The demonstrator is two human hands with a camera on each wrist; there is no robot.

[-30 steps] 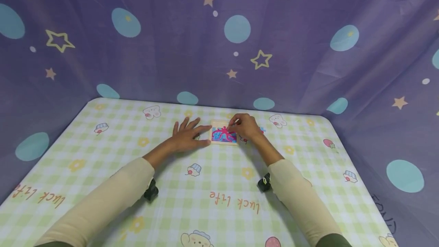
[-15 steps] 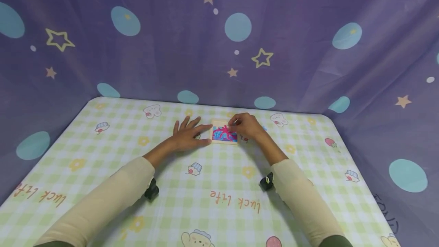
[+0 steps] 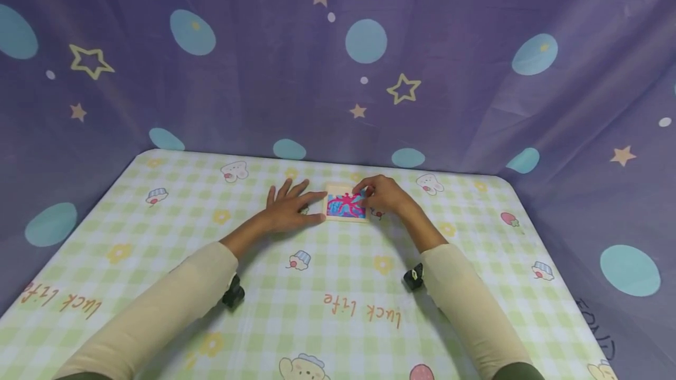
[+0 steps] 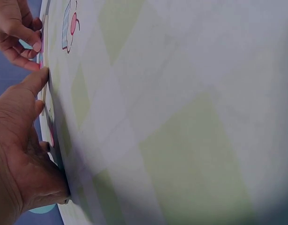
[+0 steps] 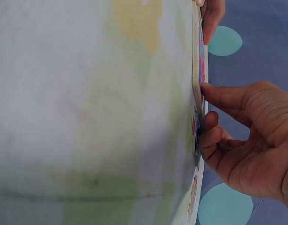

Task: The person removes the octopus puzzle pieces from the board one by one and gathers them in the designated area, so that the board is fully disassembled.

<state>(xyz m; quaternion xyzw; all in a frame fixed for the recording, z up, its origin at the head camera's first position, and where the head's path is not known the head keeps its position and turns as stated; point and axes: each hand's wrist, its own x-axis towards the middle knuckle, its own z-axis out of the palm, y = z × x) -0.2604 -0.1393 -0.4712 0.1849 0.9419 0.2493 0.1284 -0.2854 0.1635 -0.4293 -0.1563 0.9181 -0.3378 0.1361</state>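
A small light wooden frame [image 3: 338,187] holds a pink and blue puzzle picture [image 3: 345,207], flat on the table. My left hand [image 3: 289,211] lies to its left, fingers spread, with thumb and index finger touching the left edge. At the right side, my right hand [image 3: 388,195] has its index fingertip by the upper edge and its thumb lower down on the picture, tips apart. The right wrist view shows the right thumb [image 5: 223,96] touching the frame [image 5: 196,70], the other fingers bent beside it. Whether anything lies under those fingers, I cannot tell.
A green and white checked cloth [image 3: 348,274] printed with cupcakes, flowers and letters covers the table. Behind the far edge hangs a purple curtain [image 3: 296,75] with stars and blue dots. Small black devices [image 3: 233,292] sit at both sleeves.
My right hand has shifted slightly right along the frame, and its thumb has moved away from the index fingertip, uncovering more of the picture. My left hand has stayed in place.
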